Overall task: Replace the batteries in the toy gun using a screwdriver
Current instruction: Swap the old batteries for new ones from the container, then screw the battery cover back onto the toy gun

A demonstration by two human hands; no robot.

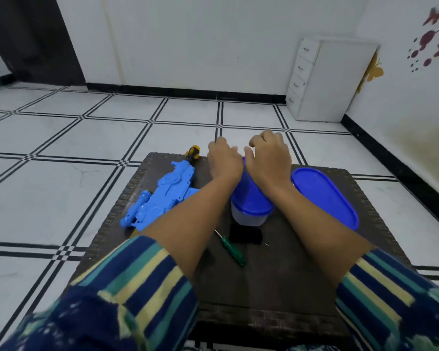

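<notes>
Toy gun (160, 196) lies flat at the left of the counter (276, 287), within reach, while my left hand (224, 160) and right hand (269, 155) hover above the blue-lidded container (249, 201), fingers curled from view, so I cannot tell either grip's state.

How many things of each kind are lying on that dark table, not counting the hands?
Toy gun: 1
Screwdrivers: 2 (green-handled screwdriver, yellow-and-black-handled screwdriver)
Blue-lidded tubs: 2 (middle tub, right tub)
Small black item: 1
Total: 6
</notes>
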